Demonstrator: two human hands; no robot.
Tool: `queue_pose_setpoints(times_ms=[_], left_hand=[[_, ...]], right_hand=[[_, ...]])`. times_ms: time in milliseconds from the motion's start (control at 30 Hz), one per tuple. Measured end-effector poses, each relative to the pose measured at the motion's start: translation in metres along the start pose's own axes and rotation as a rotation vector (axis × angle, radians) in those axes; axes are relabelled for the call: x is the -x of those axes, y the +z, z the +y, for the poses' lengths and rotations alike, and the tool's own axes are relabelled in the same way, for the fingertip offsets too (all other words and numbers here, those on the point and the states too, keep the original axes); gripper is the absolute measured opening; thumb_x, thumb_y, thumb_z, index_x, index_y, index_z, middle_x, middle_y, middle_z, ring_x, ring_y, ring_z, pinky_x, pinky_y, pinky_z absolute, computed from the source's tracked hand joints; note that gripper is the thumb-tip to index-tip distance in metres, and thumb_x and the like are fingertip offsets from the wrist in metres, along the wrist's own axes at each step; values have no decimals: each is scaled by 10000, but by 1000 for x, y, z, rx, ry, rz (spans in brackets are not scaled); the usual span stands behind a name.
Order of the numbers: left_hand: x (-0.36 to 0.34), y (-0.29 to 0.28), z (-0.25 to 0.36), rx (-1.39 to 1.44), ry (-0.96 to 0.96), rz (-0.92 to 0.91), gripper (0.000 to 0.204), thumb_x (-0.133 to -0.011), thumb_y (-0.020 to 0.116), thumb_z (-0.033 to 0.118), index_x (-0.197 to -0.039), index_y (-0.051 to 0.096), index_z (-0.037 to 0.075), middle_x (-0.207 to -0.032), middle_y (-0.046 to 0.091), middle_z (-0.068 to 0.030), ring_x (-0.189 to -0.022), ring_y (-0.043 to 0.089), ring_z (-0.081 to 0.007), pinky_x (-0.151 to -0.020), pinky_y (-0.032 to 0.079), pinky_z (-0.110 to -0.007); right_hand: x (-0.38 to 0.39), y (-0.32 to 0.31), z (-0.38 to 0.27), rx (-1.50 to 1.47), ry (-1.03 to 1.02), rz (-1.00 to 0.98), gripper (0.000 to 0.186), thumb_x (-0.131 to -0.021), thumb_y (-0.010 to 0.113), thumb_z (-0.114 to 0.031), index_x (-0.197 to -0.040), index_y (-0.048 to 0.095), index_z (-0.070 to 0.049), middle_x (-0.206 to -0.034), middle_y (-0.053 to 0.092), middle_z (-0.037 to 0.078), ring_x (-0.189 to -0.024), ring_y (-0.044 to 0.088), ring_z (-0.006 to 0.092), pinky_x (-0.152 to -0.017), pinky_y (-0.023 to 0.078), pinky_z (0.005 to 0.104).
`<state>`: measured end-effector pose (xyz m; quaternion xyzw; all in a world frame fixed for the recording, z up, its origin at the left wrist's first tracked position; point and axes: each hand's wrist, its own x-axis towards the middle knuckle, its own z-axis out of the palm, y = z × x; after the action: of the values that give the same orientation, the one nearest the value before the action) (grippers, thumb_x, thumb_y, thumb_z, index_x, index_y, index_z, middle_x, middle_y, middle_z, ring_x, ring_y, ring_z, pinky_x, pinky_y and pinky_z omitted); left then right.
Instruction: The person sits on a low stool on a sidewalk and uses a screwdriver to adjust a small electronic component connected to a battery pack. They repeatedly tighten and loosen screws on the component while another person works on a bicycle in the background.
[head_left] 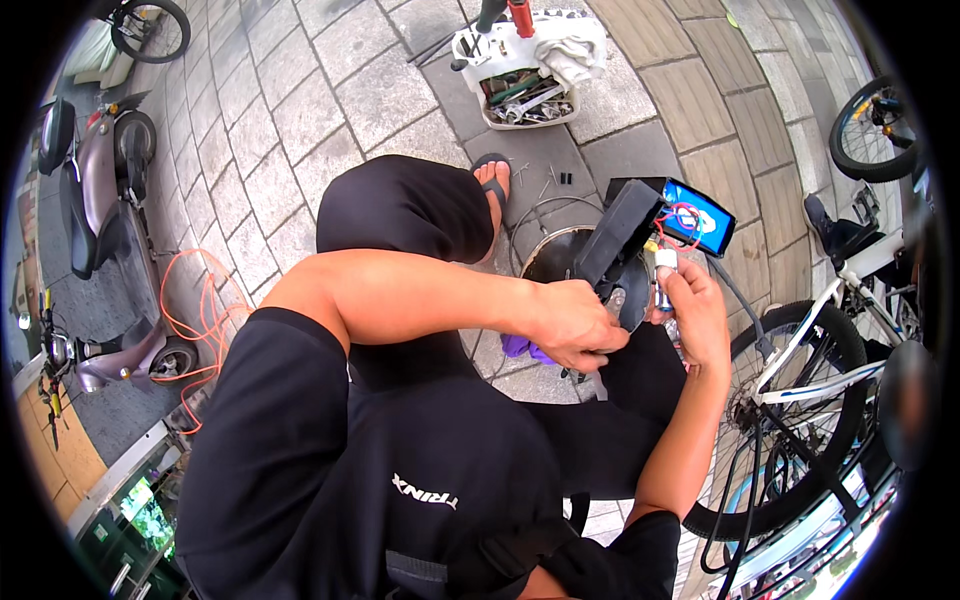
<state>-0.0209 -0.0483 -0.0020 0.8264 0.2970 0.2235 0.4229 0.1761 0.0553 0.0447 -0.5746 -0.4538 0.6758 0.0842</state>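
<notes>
My left hand (pixel 582 328) is closed, its fingers curled at the near edge of a black curved part (pixel 632 295). What its fingertips grip is hidden. My right hand (pixel 697 308), just to the right, pinches a small cylinder with a white top and silver body (pixel 663 268), held upright. Directly beyond it, red, blue and yellow wires (pixel 685 222) loop out by the end of a long black casing (pixel 622 235). Behind the wires lies a device with a lit blue screen (pixel 712 212). The casing leans over a round, dark-topped container (pixel 548 258).
A white tool bin (pixel 530 112) with wrenches and a rag stands ahead on the paving. Small black pieces (pixel 566 179) lie nearer. A white bicycle (pixel 800 355) stands close at right, a scooter (pixel 105 215) at left beside an orange cable (pixel 205 315). Purple cloth (pixel 522 347) lies below my left hand.
</notes>
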Motion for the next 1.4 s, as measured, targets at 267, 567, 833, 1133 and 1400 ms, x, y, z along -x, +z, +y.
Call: queue_pose_setpoints(times_ms=[267, 567, 833, 1133, 1400], left_hand=[[-5, -7, 6, -7, 18, 55, 271, -895, 685, 306, -929, 560, 68, -727, 623, -103, -640, 667, -344, -557, 543, -458], [1, -8, 16, 120, 85, 128, 299, -912, 656, 331, -886, 577, 45, -748, 662, -101, -664, 678, -360, -575, 549, -475], [5, -18, 9, 66, 68, 152, 283, -879, 705, 296, -820, 554, 64, -703, 623, -93, -650, 668, -323, -560, 537, -452], [13, -26, -9, 93, 15, 155, 291, -875, 724, 294, -841, 547, 65, -720, 610, -102, -672, 643, -360, -587, 524, -466], [5, -32, -4, 186, -412, 68, 225, -941, 649, 251, -1002, 599, 40, -815, 689, -167, -748, 678, -405, -666, 556, -488]], right_hand=[[-2, 12, 2, -3, 47, -78, 253, -970, 688, -123, -1186, 633, -4, -851, 662, -14, -714, 600, 60, -617, 497, 242], [-7, 27, 1, 114, 68, -82, 358, -966, 698, -126, -1267, 593, 37, -874, 649, -1, -717, 596, 62, -615, 499, 245], [-8, 37, -7, 94, 79, -73, 199, -974, 694, -179, -1062, 607, -22, -819, 640, 3, -660, 586, 69, -571, 488, 254], [-6, 40, -15, 677, -59, 61, 432, -884, 714, -315, -1045, 615, 74, -851, 699, 226, -794, 708, 318, -738, 525, 441], [3, 21, 3, 453, -123, 103, 484, -901, 707, -301, -1216, 619, 57, -934, 721, 192, -840, 705, 265, -773, 540, 408]])
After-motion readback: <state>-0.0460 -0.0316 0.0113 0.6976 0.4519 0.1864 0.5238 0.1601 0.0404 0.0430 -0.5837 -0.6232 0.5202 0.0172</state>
